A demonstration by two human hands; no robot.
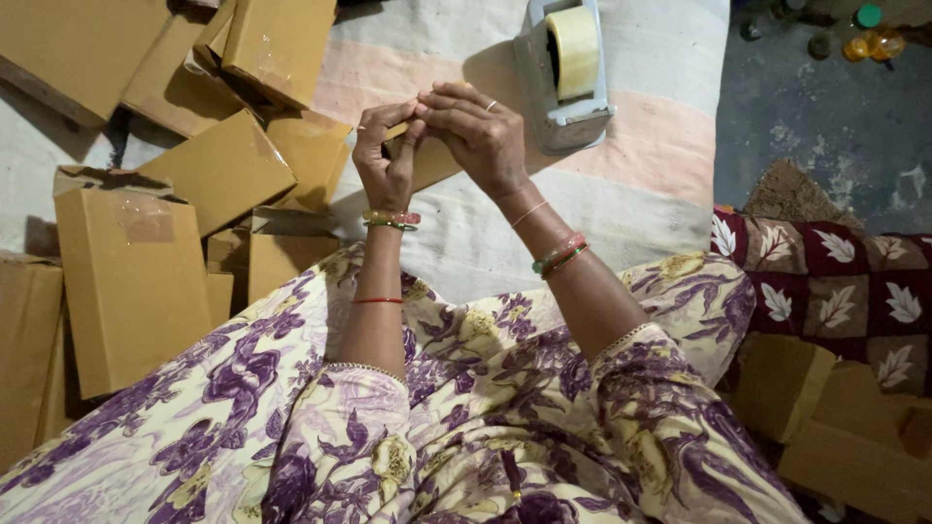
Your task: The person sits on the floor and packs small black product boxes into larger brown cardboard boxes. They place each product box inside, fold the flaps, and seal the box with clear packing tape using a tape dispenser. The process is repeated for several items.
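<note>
My left hand [384, 160] and my right hand [476, 131] meet over a small brown cardboard box [432, 163], which both grip; the fingers hide most of it. The right hand's fingers curl over the box's top edge, next to the left thumb. Both wrists wear bangles. Just beyond the hands stands a grey tape dispenser [563, 73] with a roll of pale tape [575, 50].
Several flat brown cardboard boxes [131, 277] lie piled at the left on a striped cloth [641, 175]. More boxes [835, 417] sit at the lower right beside a dark red leaf-patterned fabric [845, 291]. Grey floor and small bottles [869, 41] are at the top right.
</note>
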